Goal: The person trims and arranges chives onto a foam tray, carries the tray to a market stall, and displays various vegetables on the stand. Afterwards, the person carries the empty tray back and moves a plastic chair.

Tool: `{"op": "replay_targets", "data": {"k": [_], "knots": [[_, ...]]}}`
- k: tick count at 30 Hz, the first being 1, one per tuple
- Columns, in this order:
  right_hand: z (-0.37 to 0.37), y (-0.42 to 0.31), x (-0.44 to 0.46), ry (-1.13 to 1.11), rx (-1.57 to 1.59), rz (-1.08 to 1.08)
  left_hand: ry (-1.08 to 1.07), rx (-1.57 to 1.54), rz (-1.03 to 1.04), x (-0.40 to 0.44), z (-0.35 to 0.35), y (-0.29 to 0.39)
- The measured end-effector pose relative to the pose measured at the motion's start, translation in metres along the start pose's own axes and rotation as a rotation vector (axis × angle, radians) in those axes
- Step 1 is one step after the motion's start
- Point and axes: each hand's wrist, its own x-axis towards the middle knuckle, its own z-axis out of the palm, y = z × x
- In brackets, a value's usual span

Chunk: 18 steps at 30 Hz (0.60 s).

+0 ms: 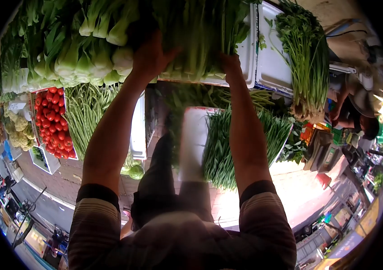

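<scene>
Long-stalked leafy greens (pixel 196 49), blurred in part, lie at the top of the head view between my hands. My left hand (pixel 150 56) is at their left side, beside pale-stemmed bok choy (pixel 83 56). Its thumb stands apart and points toward the stalks, while its other fingers are mostly lost in shadow. At the right side of the greens, my right hand (pixel 231 65) is closed on the stalks, its far fingers hidden by leaves. A white foam tray (pixel 249 54) sits just right of that hand.
Red tomatoes (pixel 53 119), green beans (pixel 88 112) and cauliflower (pixel 19 130) are at left. Garlic chives (pixel 254 144) lie below my right forearm beside a white box (pixel 193 139). Rooted celery-like greens (pixel 306 58) lie at right, near another person (pixel 358 108).
</scene>
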Motion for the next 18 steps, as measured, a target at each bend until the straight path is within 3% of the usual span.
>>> {"op": "replay_targets", "data": {"k": [7, 11, 12, 14, 16, 18], "knots": [[0.011, -0.014, -0.017, 0.322, -0.36, -0.162, -0.107, 0.01, -0.068, 0.001, 0.0, -0.002], [-0.015, -0.024, -0.009, -0.007, -0.129, 0.027, -0.059, 0.017, -0.054, 0.001, 0.0, -0.002], [-0.024, -0.06, -0.048, -0.149, 0.135, 0.038, -0.024, 0.025, -0.047, 0.0, 0.005, -0.005], [-0.046, -0.051, -0.04, -0.389, 0.599, 0.114, 0.0, -0.022, -0.042, 0.003, 0.0, -0.003], [-0.066, -0.05, -0.049, -0.545, 0.79, 0.125, -0.031, -0.136, -0.049, 0.002, -0.012, 0.011], [-0.074, -0.06, -0.069, -0.452, 0.776, 0.079, -0.039, -0.116, -0.044, 0.001, -0.015, 0.017]]}}
